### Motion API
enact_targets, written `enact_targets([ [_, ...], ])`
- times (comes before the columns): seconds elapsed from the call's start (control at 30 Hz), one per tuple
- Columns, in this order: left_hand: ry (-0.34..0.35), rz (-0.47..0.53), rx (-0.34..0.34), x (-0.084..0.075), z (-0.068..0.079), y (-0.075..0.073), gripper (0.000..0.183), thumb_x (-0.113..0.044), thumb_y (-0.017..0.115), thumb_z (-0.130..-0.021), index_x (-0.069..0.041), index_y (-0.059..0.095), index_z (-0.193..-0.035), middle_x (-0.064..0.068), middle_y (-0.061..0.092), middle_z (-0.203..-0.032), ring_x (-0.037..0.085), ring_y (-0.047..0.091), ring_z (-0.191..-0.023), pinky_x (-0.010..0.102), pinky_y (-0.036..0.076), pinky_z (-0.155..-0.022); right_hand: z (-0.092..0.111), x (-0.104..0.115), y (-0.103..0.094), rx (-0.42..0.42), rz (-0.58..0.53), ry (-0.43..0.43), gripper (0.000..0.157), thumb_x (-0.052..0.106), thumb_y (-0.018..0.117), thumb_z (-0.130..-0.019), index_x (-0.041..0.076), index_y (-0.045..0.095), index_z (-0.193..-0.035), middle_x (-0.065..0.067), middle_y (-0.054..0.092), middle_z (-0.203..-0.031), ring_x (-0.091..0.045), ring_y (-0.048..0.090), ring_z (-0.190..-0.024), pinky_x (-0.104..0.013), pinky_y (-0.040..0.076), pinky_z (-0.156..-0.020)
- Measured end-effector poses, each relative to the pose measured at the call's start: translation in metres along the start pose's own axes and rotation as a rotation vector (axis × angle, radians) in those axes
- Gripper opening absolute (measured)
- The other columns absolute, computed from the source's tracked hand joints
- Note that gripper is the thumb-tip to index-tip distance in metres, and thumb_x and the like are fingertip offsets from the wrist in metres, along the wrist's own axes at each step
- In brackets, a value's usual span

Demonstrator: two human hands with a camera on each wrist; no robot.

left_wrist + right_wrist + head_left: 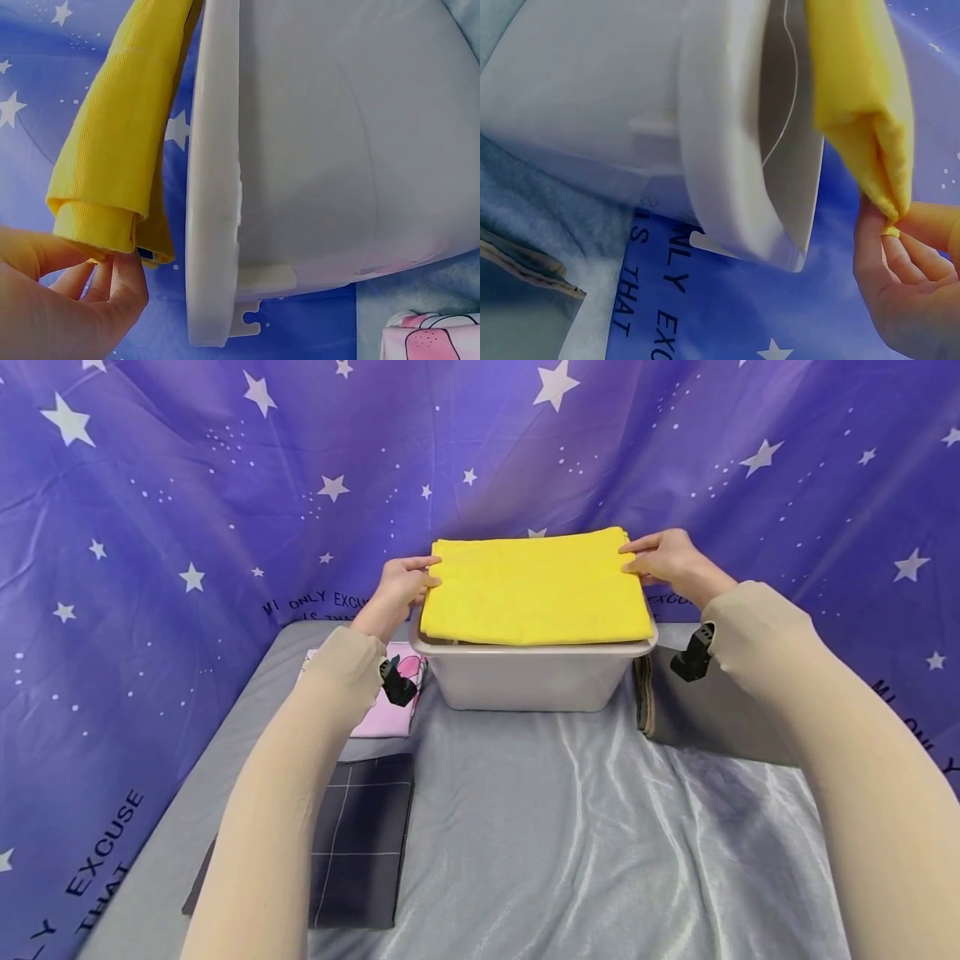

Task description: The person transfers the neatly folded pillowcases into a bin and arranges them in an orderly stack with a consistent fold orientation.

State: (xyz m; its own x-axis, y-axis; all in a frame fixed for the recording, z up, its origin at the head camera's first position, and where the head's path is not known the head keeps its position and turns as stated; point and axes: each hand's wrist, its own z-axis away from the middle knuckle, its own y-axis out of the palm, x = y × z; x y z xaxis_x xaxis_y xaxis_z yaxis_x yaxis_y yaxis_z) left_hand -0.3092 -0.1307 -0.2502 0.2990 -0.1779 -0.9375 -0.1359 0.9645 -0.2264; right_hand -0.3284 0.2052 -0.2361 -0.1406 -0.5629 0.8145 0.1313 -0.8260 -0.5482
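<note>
A folded yellow cloth [532, 589] is held flat over the mouth of a white plastic bin [528, 681]. My left hand [397, 589] pinches its left edge between thumb and fingers; the left wrist view shows the folded layers of the yellow cloth [105, 172] just outside the bin's rim [214, 187]. On the other side, my right hand [671, 562] pinches the right edge. In the right wrist view the gathered corner of the yellow cloth [870, 135] sits between thumb and fingers, apart from the bin's rim [720, 150]. Most of the bin's inside is hidden by the cloth.
Left of the bin lies a folded pink printed cloth [386, 718], with a dark checked folded cloth [363, 852] nearer. A folded grey-brown cloth [712, 710] lies at the right. Grey shiny fabric [517, 827] covers the surface; a purple starry curtain [480, 443] hangs behind.
</note>
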Motion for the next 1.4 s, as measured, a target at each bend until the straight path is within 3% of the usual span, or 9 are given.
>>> enact_targets([
  [0.2,0.015,-0.005,-0.009,0.002,-0.003,0.001,0.039,-0.002,0.056,-0.087,-0.017,0.059,-0.123,0.001,0.048,-0.109,0.007,0.036,-0.052,0.016,0.032,-0.047,-0.004,-0.001,0.003,-0.022,0.034,-0.005,0.046,0.011,0.060,-0.087,0.001,0.049,-0.130,0.009,0.054,-0.071,-0.004,0.053,-0.063,-0.019,0.050,-0.063],
  [0.6,0.032,-0.007,-0.031,0.007,-0.004,0.003,0.038,-0.002,0.055,-0.088,-0.017,0.060,-0.122,0.002,0.050,-0.107,0.009,0.043,-0.068,0.017,0.035,-0.054,-0.005,-0.002,0.007,-0.064,0.027,-0.016,0.042,0.009,0.059,-0.087,-0.001,0.051,-0.127,0.008,0.053,-0.068,-0.006,0.050,-0.060,-0.019,0.048,-0.059],
  [0.87,0.056,0.005,-0.028,0.011,-0.007,0.006,0.040,0.003,0.052,-0.087,-0.013,0.058,-0.124,0.005,0.053,-0.119,0.006,0.030,-0.044,0.017,0.032,-0.048,-0.010,-0.007,0.015,-0.127,0.043,-0.002,0.036,0.007,0.059,-0.087,0.002,0.056,-0.123,0.002,0.052,-0.071,-0.006,0.050,-0.058,-0.019,0.048,-0.057],
  [1.27,0.043,-0.006,-0.020,0.015,-0.010,0.008,0.040,0.003,0.052,-0.088,-0.013,0.058,-0.124,0.006,0.053,-0.125,0.007,0.033,-0.048,0.017,0.033,-0.049,-0.012,-0.010,0.017,-0.121,0.055,0.000,0.039,0.008,0.059,-0.087,-0.001,0.054,-0.124,0.005,0.052,-0.069,-0.003,0.050,-0.054,-0.016,0.046,-0.053],
  [1.4,0.059,-0.028,-0.033,0.016,-0.012,0.009,0.040,0.003,0.052,-0.088,-0.013,0.058,-0.124,0.006,0.053,-0.125,0.007,0.038,-0.058,0.017,0.032,-0.050,-0.011,-0.010,0.018,-0.134,0.058,0.002,0.038,0.008,0.059,-0.087,0.000,0.055,-0.124,0.006,0.051,-0.067,-0.003,0.049,-0.053,-0.015,0.044,-0.051],
])
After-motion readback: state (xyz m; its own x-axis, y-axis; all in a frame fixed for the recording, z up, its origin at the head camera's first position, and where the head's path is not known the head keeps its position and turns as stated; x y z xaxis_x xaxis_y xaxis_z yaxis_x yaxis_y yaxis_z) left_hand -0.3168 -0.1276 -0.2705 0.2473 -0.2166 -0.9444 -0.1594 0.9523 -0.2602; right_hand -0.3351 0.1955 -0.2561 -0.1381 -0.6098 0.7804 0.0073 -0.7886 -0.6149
